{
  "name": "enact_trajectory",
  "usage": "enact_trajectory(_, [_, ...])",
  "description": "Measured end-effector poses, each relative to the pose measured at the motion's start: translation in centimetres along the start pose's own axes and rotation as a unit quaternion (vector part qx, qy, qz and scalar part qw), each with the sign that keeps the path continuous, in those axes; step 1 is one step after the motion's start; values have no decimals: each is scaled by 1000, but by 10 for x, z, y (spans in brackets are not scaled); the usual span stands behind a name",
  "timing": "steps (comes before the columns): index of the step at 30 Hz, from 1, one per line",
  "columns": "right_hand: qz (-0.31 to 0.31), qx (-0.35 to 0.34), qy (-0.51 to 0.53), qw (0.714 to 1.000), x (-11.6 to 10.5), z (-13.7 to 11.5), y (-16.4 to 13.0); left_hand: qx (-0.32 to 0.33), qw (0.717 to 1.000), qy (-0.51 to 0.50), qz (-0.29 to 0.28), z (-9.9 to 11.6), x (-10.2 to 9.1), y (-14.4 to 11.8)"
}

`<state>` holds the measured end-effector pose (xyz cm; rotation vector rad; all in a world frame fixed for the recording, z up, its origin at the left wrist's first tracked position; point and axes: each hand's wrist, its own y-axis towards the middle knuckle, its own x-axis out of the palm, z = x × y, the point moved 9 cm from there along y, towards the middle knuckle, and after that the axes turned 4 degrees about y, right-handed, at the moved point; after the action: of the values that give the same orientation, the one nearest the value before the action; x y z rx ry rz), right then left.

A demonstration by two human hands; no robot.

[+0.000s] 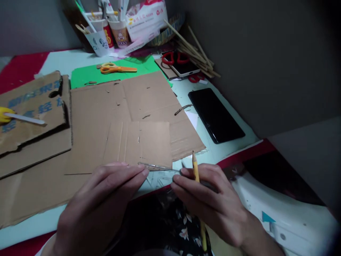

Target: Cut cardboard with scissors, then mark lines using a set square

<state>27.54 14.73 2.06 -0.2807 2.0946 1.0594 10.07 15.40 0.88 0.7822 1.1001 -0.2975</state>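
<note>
The thin metal strip point(157, 166) lies left-to-right between the hands, left hand point(106, 199) pinching one end, right hand point(210, 199) gripping the other with a pencil point(195, 169).

Grey wall point(253, 53), pale desk point(66, 60), dim light

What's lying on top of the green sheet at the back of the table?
Orange-handled scissors lie on the green sheet. A large cardboard sheet covers its near edge, hiding whatever is beneath.

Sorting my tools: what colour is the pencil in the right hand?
Yellow. The pencil in the right hand shows in the head view.
</note>
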Motion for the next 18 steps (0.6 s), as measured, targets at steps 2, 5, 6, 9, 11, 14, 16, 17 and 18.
enact_trajectory(2, [14, -9, 0, 1000, 4, -5, -3, -33, 999, -7, -4, -5, -3, -1])
enact_trajectory(5, [43, -3, 9, 999, 2, -9, -12, -29, 999, 21, 5, -11, -11, 0])
enact_trajectory(6, [56, 3, 10, 998, -2, -9, -17, -19, 999, 40, 6, -14, -14, 1])
enact_trajectory(9, [57, 0, 10, 998, -9, -15, -30, -5, 996, 89, -13, -25, -15, 3])
enact_trajectory(11, [37, -4, 3, 999, -10, -19, -36, -1, 995, 96, -30, -31, -13, 3])
enact_trajectory(14, [25, 6, -13, 1000, -13, -21, -41, 24, 994, 99, -49, -33, -9, 2])
enact_trajectory(16, [28, 15, -24, 999, -14, -20, -42, 23, 993, 99, -54, -34, -8, 1])
enact_trajectory(17, [30, 14, -30, 999, -15, -20, -41, 22, 993, 101, -58, -35, -9, 0])
enact_trajectory(18, [27, 9, -36, 999, -15, -21, -41, 20, 992, 104, -63, -36, -9, 0])
